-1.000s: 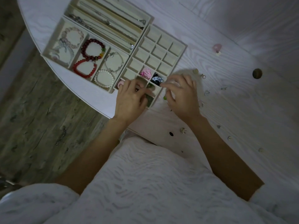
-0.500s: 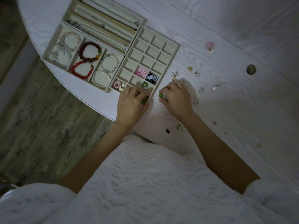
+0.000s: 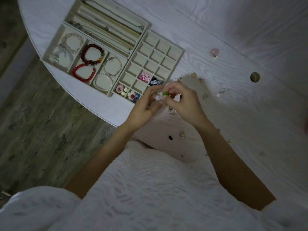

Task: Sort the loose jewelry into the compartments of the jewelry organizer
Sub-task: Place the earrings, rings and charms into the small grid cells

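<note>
A beige jewelry organizer (image 3: 180,52) lies on the white table, with a grid of small compartments nearest my hands. A pink flower piece (image 3: 144,76), a black-and-white piece (image 3: 155,82) and a red-and-blue piece (image 3: 133,96) sit in its lower cells. My right hand (image 3: 183,104) pinches a small green bead piece (image 3: 165,93) just above the grid's near corner. My left hand (image 3: 143,107) meets it there, fingertips pinching a pale pink-white part (image 3: 158,97) of the same item. Loose earrings (image 3: 171,110) lie under my hands.
Bracelets (image 3: 92,55) fill the wide compartments at left; chains (image 3: 106,29) lie in long slots behind. Loose rings and earrings (image 3: 197,77) scatter on the table right of the organizer, with a pink charm (image 3: 214,52) farther back and a ring (image 3: 182,134) near the table edge.
Both hands have lifted off the organizer's near corner and come together. The green piece, earlier in my right hand alone, is now pinched between both hands.
</note>
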`<state>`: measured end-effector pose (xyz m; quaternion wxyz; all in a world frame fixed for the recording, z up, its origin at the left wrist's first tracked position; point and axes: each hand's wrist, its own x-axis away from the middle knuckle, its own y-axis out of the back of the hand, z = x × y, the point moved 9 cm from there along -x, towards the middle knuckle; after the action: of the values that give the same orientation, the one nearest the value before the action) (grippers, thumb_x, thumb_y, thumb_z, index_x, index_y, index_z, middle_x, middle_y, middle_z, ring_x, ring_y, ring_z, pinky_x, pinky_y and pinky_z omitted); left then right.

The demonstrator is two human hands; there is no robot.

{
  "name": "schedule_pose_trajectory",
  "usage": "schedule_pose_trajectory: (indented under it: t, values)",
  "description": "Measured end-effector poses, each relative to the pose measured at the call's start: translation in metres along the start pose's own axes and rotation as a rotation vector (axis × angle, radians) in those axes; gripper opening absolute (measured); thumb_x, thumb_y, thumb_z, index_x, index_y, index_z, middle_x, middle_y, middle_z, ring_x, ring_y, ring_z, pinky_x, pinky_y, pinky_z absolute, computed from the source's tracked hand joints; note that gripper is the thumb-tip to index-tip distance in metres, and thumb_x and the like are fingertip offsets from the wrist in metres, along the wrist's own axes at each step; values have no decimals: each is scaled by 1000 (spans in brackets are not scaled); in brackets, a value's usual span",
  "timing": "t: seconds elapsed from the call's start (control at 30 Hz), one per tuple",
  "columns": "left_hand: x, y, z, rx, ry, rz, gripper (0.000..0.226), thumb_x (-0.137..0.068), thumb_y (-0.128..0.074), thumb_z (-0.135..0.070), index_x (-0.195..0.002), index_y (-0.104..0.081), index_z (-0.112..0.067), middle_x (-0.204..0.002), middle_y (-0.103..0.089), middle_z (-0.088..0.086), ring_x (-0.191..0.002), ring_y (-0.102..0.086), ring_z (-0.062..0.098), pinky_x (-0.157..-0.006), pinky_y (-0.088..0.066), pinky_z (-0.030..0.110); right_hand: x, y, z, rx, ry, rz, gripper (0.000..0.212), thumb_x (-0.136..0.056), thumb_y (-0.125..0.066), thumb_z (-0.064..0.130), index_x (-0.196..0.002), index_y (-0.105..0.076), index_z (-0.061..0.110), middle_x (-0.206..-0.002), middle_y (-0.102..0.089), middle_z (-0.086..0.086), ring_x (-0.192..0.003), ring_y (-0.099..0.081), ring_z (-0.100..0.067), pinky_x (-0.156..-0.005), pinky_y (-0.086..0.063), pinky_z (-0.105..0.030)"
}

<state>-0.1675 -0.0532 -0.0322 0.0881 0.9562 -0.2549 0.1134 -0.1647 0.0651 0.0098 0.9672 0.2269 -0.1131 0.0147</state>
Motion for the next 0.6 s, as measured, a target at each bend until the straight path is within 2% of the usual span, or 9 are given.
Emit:
schedule_pose_trajectory:
  t: [0.07,0.13,0.2,0.27,0.37,0.4,0.5,0.6]
  values:
    - [5,14,2,-70,0,-107,26,-95,-57,-24,-119,-55,-16,-97,-66,0,-87,-63,9,-75,-49,22,-6,-5,0,63,27,8,10,-80,-71,16,-89,-66,16,-87,-65,8,-77,-54,3,-71,-39,-11]
    - [8,26,2,-196,-24,-206,17,-94,-58,-24,-110,-62,-16,-92,-66,-10,-82,-61,1,-71,-45,14,-13,-11,-4,104,25,20,11,-80,-72,17,-89,-66,16,-82,-61,11,-73,-50,4,-67,-36,-8]
    - [12,38,0,-329,-47,-322,16,-93,-59,-29,-104,-65,-18,-88,-63,-14,-77,-59,2,-68,-45,17,-21,-21,-10,122,14,48,11,-80,-70,11,-90,-65,14,-78,-57,16,-71,-50,5,-66,-37,-8]
    - [14,45,-2,-487,-92,-405,17,-92,-59,-30,-101,-67,-17,-91,-64,-10,-78,-57,6,-67,-45,22,-28,-30,-12,209,44,69,11,-81,-68,7,-90,-64,13,-77,-56,16,-72,-50,3,-68,-42,-14]
    - [9,46,0,-725,-164,-420,15,-89,-63,-25,-99,-69,-17,-99,-66,1,-86,-57,18,-69,-43,25,-37,-39,-9,376,159,50,12,-80,-65,3,-87,-63,13,-85,-62,2,-82,-55,-14,-71,-49,-35]
    - [8,44,1,-794,-182,-405,16,-87,-64,-25,-100,-69,-17,-100,-66,2,-86,-56,21,-69,-43,28,-39,-40,-8,429,197,38,15,-79,-63,-1,-87,-64,12,-87,-63,-1,-84,-55,-19,-70,-49,-38]
    - [9,35,2,-948,-241,-350,26,-86,-61,-34,-104,-70,-17,-101,-64,5,-88,-55,26,-73,-45,36,-39,-35,-9,484,235,-9,25,-77,-55,-11,-88,-66,9,-92,-64,-6,-89,-56,-24,-70,-49,-34]
    - [21,36,5,-943,-246,-368,28,-86,-57,-33,-104,-70,-15,-106,-62,8,-95,-53,27,-76,-41,35,-32,-16,-13,500,226,-120,26,-77,-51,-10,-86,-67,7,-92,-64,-7,-90,-57,-26,-73,-46,-31]
